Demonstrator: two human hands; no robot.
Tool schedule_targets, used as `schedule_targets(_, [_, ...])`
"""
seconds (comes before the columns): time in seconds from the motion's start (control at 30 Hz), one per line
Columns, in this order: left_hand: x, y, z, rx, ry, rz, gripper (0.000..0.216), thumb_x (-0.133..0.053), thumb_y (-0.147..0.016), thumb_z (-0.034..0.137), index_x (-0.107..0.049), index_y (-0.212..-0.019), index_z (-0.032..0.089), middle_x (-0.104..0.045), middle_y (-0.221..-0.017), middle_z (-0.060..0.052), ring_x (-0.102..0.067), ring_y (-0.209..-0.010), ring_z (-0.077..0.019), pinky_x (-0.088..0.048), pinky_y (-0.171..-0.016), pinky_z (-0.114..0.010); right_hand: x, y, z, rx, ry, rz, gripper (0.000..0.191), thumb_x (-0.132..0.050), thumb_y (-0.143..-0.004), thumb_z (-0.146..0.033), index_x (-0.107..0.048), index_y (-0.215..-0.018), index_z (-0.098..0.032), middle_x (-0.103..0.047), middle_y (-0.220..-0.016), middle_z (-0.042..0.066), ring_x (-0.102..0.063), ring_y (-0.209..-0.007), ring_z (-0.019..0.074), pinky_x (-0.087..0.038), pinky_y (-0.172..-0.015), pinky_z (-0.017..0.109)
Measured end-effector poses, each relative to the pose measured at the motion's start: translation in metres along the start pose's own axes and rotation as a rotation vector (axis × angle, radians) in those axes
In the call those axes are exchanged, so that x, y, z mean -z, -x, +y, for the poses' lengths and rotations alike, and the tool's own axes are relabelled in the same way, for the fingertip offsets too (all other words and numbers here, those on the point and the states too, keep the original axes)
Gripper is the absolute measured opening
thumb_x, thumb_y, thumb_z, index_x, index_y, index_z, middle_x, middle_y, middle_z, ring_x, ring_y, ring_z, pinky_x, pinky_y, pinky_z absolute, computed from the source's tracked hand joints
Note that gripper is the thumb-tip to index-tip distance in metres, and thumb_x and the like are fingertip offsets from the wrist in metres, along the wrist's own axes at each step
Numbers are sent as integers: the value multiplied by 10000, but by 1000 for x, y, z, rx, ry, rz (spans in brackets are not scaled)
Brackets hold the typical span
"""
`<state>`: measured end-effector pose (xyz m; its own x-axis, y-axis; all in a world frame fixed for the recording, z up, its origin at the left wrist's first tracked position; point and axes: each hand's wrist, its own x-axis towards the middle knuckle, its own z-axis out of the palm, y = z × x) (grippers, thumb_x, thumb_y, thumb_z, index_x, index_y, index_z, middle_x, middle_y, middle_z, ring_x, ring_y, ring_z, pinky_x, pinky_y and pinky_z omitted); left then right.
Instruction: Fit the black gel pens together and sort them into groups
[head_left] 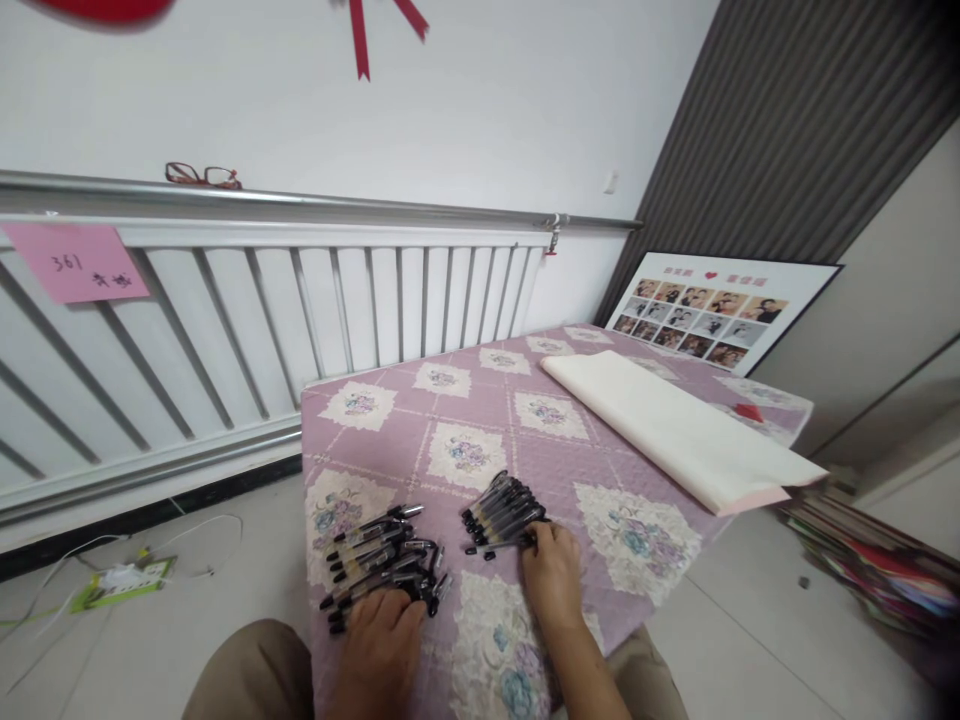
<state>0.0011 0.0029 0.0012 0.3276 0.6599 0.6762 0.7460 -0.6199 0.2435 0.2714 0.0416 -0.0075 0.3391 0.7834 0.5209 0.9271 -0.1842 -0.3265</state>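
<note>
Two groups of black-and-clear pens lie on a purple floral tablecloth (420,410). The left pile (386,555) is loose, its pens overlapping at various angles. My left hand (382,635) rests on the near edge of this pile, fingers curled down round a pen; the fingertips are partly hidden. On the right, the pens (502,510) lie closely side by side, slanting the same way. At their near right end, my right hand (553,575) pinches the end of a pen, its fingertips against the group.
A folded cream sheet (660,425) lies across the table's right side. Behind it leans a photo board (720,310). A white radiator (375,300) runs along the wall, with glasses (202,177) on its pipe. A power strip (124,583) with cables is on the floor at left.
</note>
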Motion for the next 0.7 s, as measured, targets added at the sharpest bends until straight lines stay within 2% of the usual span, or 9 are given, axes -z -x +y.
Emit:
schedule_targets(0.33, [-1,2,-1,16,16,-59,275,-349,-941,217,-622,-919,249,-584,-816,-21,-511,-796,-190,-341,-756,-338,9,11,0,137,11,-59,226,-506,-754,-131,-653,-917,-183,-586,-856,91,-512,-834,249,-422,-778,374])
schedule_targets(0.47, [2,0,1,26,19,-74,259,-366,-932,204,-622,-933,241,-581,-824,-25,-509,-801,-189,-353,-761,-339,12,14,-2,179,-133,-112,188,-492,-779,-169,-624,-912,-185,-610,-906,96,-539,-872,251,-437,-806,392])
schedule_targets(0.57, [5,-3,3,19,27,-30,267,-365,-929,187,-627,-927,235,-578,-805,-25,-513,-793,-178,-373,-758,-327,16,15,-4,133,-336,-159,193,-450,-834,-248,-595,-944,-186,-640,-932,100,-580,-889,240,-461,-819,384])
schedule_targets(0.7, [8,-5,5,-6,40,-35,273,-362,-929,172,-628,-953,229,-585,-803,-25,-524,-793,-175,-393,-760,-324,24,22,-15,-21,-555,-184,274,-437,-858,-369,-584,-1007,-192,-674,-986,101,-622,-906,226,-493,-824,351])
